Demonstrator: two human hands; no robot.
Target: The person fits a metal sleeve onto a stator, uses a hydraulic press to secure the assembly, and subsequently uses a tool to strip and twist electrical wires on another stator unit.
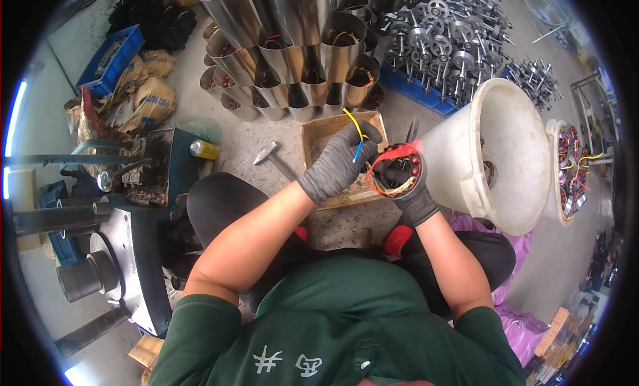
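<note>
My right hand (418,207), in a grey glove, grips a round motor stator (414,175) from below and the side. Its open end faces up, showing red-and-dark windings, and a red strip (393,153) crosses its upper rim. My left hand (333,165), also gloved, is closed at the stator's left side. A yellow wire (353,121) and a short blue wire end (358,151) stick out by its fingers, which seem to hold the leads; the fingertips are partly hidden. Beneath both hands lies a shallow cardboard box (314,127).
A hammer (267,153) lies left of the box. A white bucket (474,153) tilts at right, beside a container of wired stators (571,159). Shiny metal cylinders (289,66) are stacked ahead; rotors (439,43) fill a blue crate. A machine (136,253) and spray can (205,149) stand left.
</note>
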